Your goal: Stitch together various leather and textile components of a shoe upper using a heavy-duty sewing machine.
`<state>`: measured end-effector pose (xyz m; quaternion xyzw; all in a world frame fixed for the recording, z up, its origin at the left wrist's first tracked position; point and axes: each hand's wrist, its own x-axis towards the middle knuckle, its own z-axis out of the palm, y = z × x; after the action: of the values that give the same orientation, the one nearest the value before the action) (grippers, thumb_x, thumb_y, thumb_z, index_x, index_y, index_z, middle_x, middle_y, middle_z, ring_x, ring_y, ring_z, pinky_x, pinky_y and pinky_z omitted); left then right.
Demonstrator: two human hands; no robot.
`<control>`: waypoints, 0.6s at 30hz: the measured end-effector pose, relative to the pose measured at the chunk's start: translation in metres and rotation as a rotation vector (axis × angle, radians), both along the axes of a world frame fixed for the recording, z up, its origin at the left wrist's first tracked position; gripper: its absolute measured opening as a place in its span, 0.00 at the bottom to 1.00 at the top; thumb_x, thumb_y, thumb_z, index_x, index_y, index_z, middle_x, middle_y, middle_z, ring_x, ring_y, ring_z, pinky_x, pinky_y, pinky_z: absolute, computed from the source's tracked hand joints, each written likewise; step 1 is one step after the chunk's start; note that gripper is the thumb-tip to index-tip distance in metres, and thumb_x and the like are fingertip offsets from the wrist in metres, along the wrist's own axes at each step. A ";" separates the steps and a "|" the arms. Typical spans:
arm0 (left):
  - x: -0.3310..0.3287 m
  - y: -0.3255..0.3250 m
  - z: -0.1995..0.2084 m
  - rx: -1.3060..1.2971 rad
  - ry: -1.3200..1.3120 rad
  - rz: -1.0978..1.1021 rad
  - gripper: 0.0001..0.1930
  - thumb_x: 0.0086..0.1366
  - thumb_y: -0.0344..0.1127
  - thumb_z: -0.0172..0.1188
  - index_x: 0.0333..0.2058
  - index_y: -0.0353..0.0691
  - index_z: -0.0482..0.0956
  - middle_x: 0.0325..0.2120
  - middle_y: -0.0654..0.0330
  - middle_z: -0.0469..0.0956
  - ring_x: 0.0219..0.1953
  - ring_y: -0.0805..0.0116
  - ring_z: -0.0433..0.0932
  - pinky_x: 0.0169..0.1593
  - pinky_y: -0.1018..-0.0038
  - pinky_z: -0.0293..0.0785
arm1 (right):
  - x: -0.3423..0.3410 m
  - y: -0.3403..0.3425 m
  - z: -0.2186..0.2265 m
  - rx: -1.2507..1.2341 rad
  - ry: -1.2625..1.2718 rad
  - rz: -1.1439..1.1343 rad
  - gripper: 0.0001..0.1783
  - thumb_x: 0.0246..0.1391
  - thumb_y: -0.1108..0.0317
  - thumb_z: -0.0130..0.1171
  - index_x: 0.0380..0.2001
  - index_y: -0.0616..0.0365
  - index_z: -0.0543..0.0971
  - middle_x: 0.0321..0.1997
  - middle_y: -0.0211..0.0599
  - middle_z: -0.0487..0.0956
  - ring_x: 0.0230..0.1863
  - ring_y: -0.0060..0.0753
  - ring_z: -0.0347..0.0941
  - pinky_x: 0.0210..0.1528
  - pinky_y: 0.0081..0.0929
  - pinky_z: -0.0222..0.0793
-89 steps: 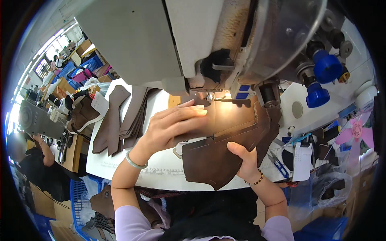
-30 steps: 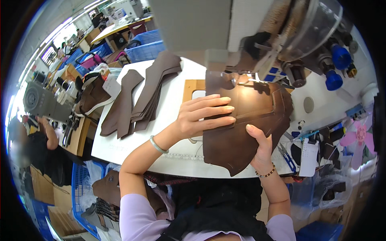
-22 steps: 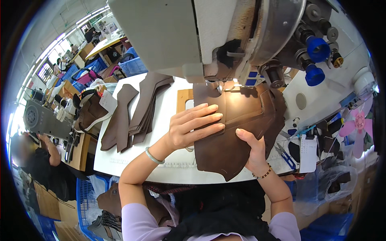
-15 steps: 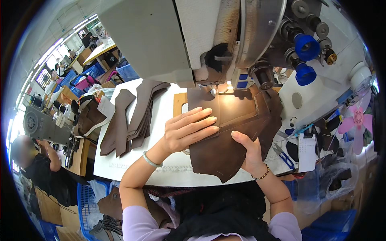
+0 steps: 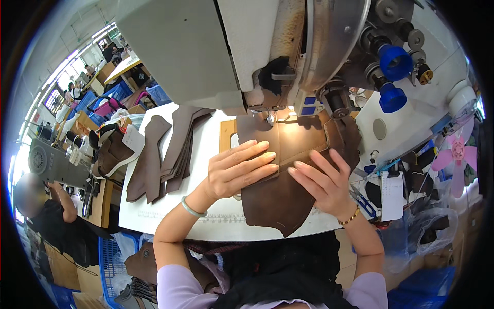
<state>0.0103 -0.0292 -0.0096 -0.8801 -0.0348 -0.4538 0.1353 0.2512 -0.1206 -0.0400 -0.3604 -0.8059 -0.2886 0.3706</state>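
Both hands [image 5: 280, 172] flat — fingers spread — on leather piece [image 5: 288, 201].

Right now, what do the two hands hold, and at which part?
Both the left hand and right hand press flat on the brown leather piece, near its middle; neither grips it.

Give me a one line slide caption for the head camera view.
Both hands, left hand and right hand, press a brown leather piece flat under a sewing machine.

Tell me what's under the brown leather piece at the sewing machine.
The brown leather piece lies on the white table, its near edge hanging over the front. Both hands, left and right, press flat on top. Whatever lies directly beneath it is covered.
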 end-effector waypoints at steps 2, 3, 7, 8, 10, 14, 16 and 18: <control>0.001 0.000 -0.001 0.006 -0.002 -0.003 0.11 0.56 0.32 0.60 0.38 0.42 0.84 0.38 0.60 0.82 0.46 0.60 0.81 0.52 0.66 0.80 | -0.004 0.008 0.014 0.005 -0.047 0.061 0.18 0.50 0.71 0.56 0.46 0.54 0.81 0.51 0.26 0.77 0.57 0.29 0.70 0.59 0.33 0.65; 0.001 0.000 -0.001 0.016 -0.012 -0.002 0.11 0.56 0.32 0.60 0.38 0.42 0.84 0.39 0.59 0.82 0.46 0.60 0.81 0.51 0.65 0.80 | -0.005 0.010 0.019 -0.017 -0.035 0.109 0.17 0.51 0.70 0.55 0.46 0.55 0.81 0.51 0.26 0.77 0.56 0.30 0.71 0.59 0.32 0.66; 0.000 0.001 -0.003 0.007 -0.008 -0.011 0.11 0.56 0.32 0.60 0.39 0.42 0.84 0.39 0.59 0.82 0.46 0.60 0.81 0.52 0.65 0.80 | -0.006 0.013 0.021 -0.037 -0.012 0.171 0.17 0.50 0.69 0.56 0.44 0.56 0.81 0.49 0.28 0.79 0.53 0.29 0.74 0.54 0.28 0.70; 0.000 0.001 -0.003 0.009 0.000 -0.007 0.11 0.56 0.32 0.60 0.39 0.42 0.84 0.39 0.59 0.82 0.46 0.60 0.81 0.52 0.66 0.80 | -0.006 0.013 0.020 -0.031 0.003 0.177 0.16 0.50 0.70 0.56 0.44 0.56 0.82 0.49 0.29 0.79 0.53 0.29 0.74 0.53 0.29 0.70; -0.001 0.000 -0.004 0.010 0.010 -0.005 0.11 0.56 0.32 0.60 0.39 0.42 0.84 0.40 0.59 0.82 0.46 0.60 0.81 0.52 0.66 0.80 | -0.005 0.013 0.018 -0.031 0.002 0.178 0.16 0.50 0.69 0.55 0.43 0.56 0.82 0.48 0.29 0.79 0.52 0.29 0.74 0.52 0.28 0.71; -0.002 -0.001 -0.001 0.005 0.025 0.007 0.12 0.56 0.31 0.60 0.39 0.41 0.84 0.40 0.59 0.82 0.46 0.59 0.81 0.52 0.66 0.79 | -0.006 0.017 0.020 0.018 0.013 0.196 0.15 0.49 0.69 0.55 0.40 0.56 0.83 0.44 0.29 0.81 0.48 0.29 0.76 0.49 0.26 0.71; -0.003 0.000 0.002 0.021 0.041 0.013 0.12 0.56 0.31 0.59 0.39 0.40 0.84 0.40 0.59 0.82 0.46 0.59 0.81 0.52 0.66 0.79 | -0.007 0.021 0.021 0.054 0.005 0.211 0.14 0.49 0.68 0.55 0.39 0.56 0.83 0.43 0.29 0.81 0.47 0.29 0.76 0.48 0.25 0.72; -0.003 -0.001 0.003 0.000 0.042 -0.001 0.12 0.56 0.31 0.59 0.40 0.40 0.83 0.40 0.58 0.82 0.46 0.59 0.81 0.52 0.66 0.79 | -0.008 0.024 0.022 0.091 0.001 0.220 0.14 0.48 0.68 0.55 0.39 0.55 0.83 0.42 0.28 0.82 0.45 0.29 0.77 0.47 0.25 0.72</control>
<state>0.0069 -0.0303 -0.0071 -0.8895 -0.0315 -0.4352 0.1357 0.2435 -0.0964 -0.0181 -0.2529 -0.8264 -0.2821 0.4166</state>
